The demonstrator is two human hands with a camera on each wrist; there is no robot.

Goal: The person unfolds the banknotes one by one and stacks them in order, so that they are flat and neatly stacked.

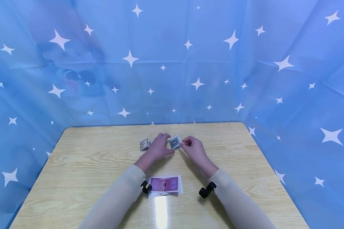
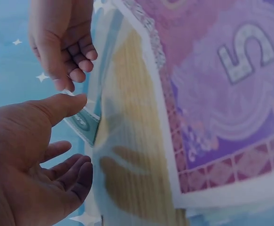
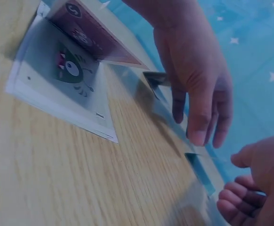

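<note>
In the head view, a small folded play banknote, grey-green with a pale edge, stands tilted near the table's far edge. My right hand pinches its right edge between thumb and index finger. On its left is my left hand, thumb and fingers spread, with a gap towards the note. The left wrist view shows this green note partly behind my left thumb, its upper corner at my right fingertips. A second folded note stands left of my left hand, partly hidden by it.
A stack of play banknotes lies nearer on the wooden table, a purple five on top. In the right wrist view, a pale sheet with a printed one-eyed monster lies below a raised note. A blue star-patterned curtain hangs behind the table.
</note>
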